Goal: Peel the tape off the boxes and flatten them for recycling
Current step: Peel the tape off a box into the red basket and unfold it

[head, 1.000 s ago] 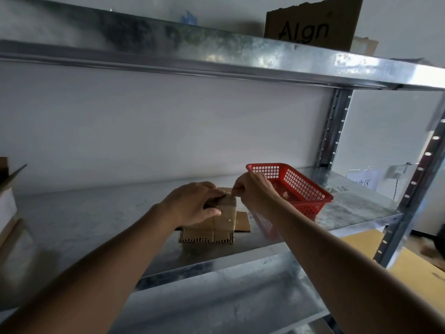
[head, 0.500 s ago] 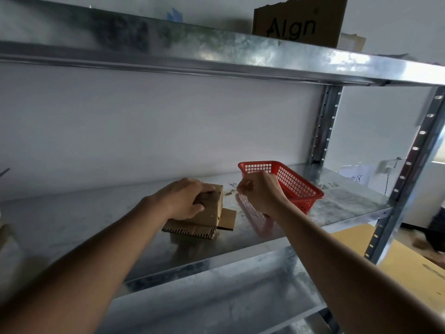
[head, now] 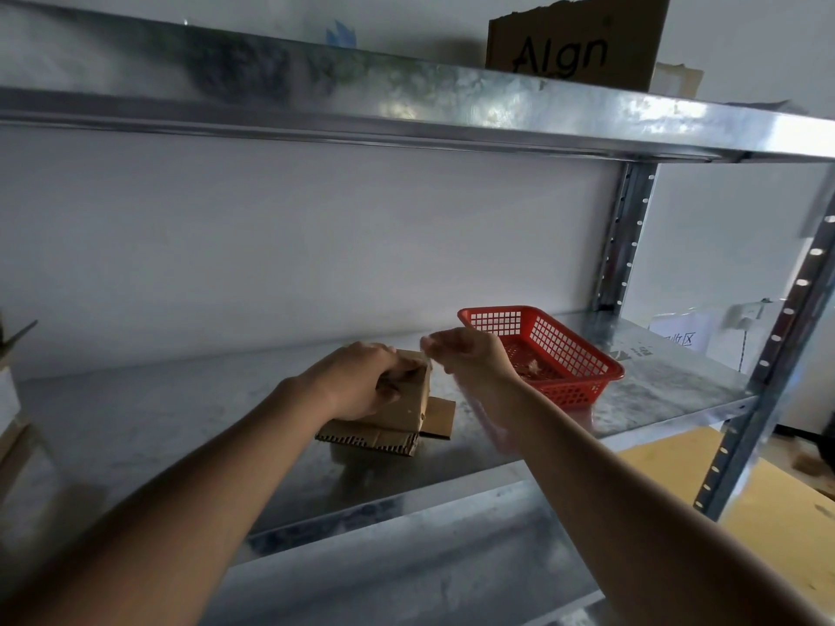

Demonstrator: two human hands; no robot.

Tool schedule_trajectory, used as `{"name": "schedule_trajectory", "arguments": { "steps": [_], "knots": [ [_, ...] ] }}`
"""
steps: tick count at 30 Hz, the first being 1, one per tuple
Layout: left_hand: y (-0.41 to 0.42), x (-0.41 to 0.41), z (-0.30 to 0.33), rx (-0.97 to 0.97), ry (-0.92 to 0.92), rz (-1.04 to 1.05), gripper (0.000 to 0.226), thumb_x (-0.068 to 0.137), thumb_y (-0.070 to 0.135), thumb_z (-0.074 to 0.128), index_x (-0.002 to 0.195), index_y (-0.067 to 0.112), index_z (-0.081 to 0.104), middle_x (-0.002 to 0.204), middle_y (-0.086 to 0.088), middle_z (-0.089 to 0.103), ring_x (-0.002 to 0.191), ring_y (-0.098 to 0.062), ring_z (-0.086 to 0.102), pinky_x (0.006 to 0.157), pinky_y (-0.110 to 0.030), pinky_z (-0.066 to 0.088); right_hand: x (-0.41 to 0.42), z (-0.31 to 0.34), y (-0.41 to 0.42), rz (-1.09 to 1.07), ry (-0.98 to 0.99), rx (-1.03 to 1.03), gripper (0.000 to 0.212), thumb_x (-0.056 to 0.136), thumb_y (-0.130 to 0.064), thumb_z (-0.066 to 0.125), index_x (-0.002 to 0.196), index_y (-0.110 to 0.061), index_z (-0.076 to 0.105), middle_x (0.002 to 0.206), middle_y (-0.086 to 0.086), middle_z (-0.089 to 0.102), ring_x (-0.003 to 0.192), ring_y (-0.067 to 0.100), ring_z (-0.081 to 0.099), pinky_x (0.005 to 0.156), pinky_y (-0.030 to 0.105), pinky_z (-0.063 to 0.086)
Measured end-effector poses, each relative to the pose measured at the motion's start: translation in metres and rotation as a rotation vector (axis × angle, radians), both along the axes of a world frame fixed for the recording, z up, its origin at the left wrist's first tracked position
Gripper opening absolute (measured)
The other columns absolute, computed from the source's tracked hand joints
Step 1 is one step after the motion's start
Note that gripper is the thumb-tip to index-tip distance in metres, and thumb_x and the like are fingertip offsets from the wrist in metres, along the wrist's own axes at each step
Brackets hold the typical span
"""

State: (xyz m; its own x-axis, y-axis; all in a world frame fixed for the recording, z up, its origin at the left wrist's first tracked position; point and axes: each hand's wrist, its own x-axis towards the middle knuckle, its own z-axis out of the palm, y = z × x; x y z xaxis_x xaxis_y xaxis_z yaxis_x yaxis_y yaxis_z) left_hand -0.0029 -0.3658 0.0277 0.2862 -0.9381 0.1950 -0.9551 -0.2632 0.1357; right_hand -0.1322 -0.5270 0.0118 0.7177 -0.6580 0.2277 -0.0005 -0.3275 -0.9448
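Note:
A small brown cardboard box (head: 409,406) stands on a flat piece of corrugated cardboard (head: 368,439) on the metal shelf (head: 158,413). My left hand (head: 361,381) grips the box from above, thumb on its near side. Just right of the box's top corner, my right hand (head: 467,354) is raised and blurred, its fingertips pinching what looks like a strip of clear tape (head: 490,422) that hangs down beside my forearm. Whether the tape is still stuck to the box is hard to tell.
A red plastic basket (head: 497,311) sits on the shelf right of my hands with a crumpled scrap (head: 533,367) inside. On the upper shelf stands a cardboard piece marked "Algn" (head: 574,42). Perforated steel posts (head: 626,237) rise at the right. A white box (head: 7,393) shows at the left edge.
My right hand has drawn away from the box top, up and to the right, trailing the clear strip. The box has turned a little under my left hand.

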Motion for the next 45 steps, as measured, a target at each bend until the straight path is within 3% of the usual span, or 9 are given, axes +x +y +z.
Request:
{"name": "schedule_trajectory", "arguments": {
  "steps": [8,11,16,20,23,26,32,37,45],
  "knots": [
    [0.000,0.001,-0.001,-0.003,0.049,-0.012,0.053,0.094,0.020,0.068,0.142,0.041,0.058,0.128,0.007,0.064,0.120,-0.020,0.058,0.101,-0.041,0.047,0.000,-0.011,-0.007,-0.065,0.109,-0.181,0.015,0.096,-0.014,0.072,0.108,-0.017,0.081,0.093,0.000,0.079,0.088,0.022,0.073,0.081,0.038,0.063],
    [-0.002,0.001,0.000,0.008,0.059,-0.003,0.052,0.093,0.019,0.068,0.139,0.041,0.059,0.121,0.009,0.064,0.116,-0.018,0.059,0.098,-0.041,0.048,-0.002,-0.013,-0.009,-0.075,0.197,-0.432,0.018,0.099,-0.016,0.068,0.110,-0.019,0.081,0.094,-0.008,0.074,0.081,0.006,0.065,0.071,0.020,0.050],
    [-0.004,0.001,-0.001,0.020,0.034,0.014,0.052,0.094,0.021,0.069,0.141,0.039,0.057,0.126,0.007,0.064,0.119,-0.019,0.058,0.101,-0.040,0.047,0.000,-0.018,-0.004,-0.115,0.222,-0.680,0.034,0.096,-0.001,0.067,0.126,-0.016,0.074,0.106,0.002,0.072,0.093,0.012,0.065,0.072,0.008,0.041],
    [-0.003,0.000,-0.002,0.012,0.034,0.014,0.055,0.095,0.021,0.068,0.144,0.041,0.055,0.129,0.004,0.063,0.121,-0.022,0.057,0.101,-0.040,0.047,-0.002,-0.021,0.003,-0.149,0.117,-0.549,0.044,0.095,-0.009,0.072,0.138,-0.015,0.065,0.099,0.003,0.079,0.085,0.013,0.074,0.085,0.033,0.061],
    [-0.003,0.001,-0.004,0.002,0.038,0.003,0.058,0.094,0.020,0.066,0.145,0.043,0.054,0.130,0.005,0.063,0.122,-0.022,0.057,0.102,-0.039,0.046,-0.003,-0.021,0.004,-0.184,0.105,-0.453,0.031,0.093,-0.018,0.077,0.123,-0.014,0.069,0.096,0.003,0.079,0.082,0.017,0.075,0.082,0.043,0.063],
    [-0.003,0.003,-0.008,-0.021,0.041,0.012,0.054,0.093,0.021,0.067,0.142,0.041,0.057,0.129,0.003,0.063,0.122,-0.024,0.058,0.101,-0.036,0.046,-0.005,-0.023,0.006,-0.193,0.161,-0.525,0.010,0.096,-0.015,0.072,0.103,-0.014,0.079,0.091,0.001,0.079,0.076,0.016,0.074,0.079,0.041,0.062],
    [-0.003,0.006,-0.016,-0.054,0.093,0.029,0.065,0.094,0.021,0.063,0.152,0.044,0.045,0.154,-0.002,0.051,0.147,-0.023,0.040,0.118,-0.038,0.036,0.000,-0.027,0.015,-0.106,0.346,-0.574,0.026,0.102,-0.019,0.057,0.096,-0.009,0.079,0.087,0.013,0.074,0.080,0.030,0.067,0.062,0.031,0.043],
    [-0.004,0.004,-0.019,-0.065,0.116,0.038,0.062,0.096,0.026,0.062,0.153,0.043,0.045,0.161,-0.005,0.043,0.152,-0.023,0.033,0.121,-0.040,0.032,-0.004,-0.027,0.015,-0.145,0.280,-0.494,0.020,0.099,-0.030,0.068,0.110,-0.018,0.081,0.095,0.004,0.079,0.087,0.022,0.068,0.072,0.031,0.047],
    [-0.002,-0.001,-0.020,-0.076,0.088,0.069,0.057,0.100,0.026,0.056,0.154,0.043,0.044,0.166,-0.006,0.034,0.153,-0.026,0.031,0.124,-0.038,0.027,-0.005,-0.015,0.021,-0.161,0.402,-0.599,0.026,0.096,-0.019,0.064,0.075,-0.008,0.075,0.073,0.009,0.068,0.061,0.021,0.058,0.049,0.025,0.037]
  ]
}}
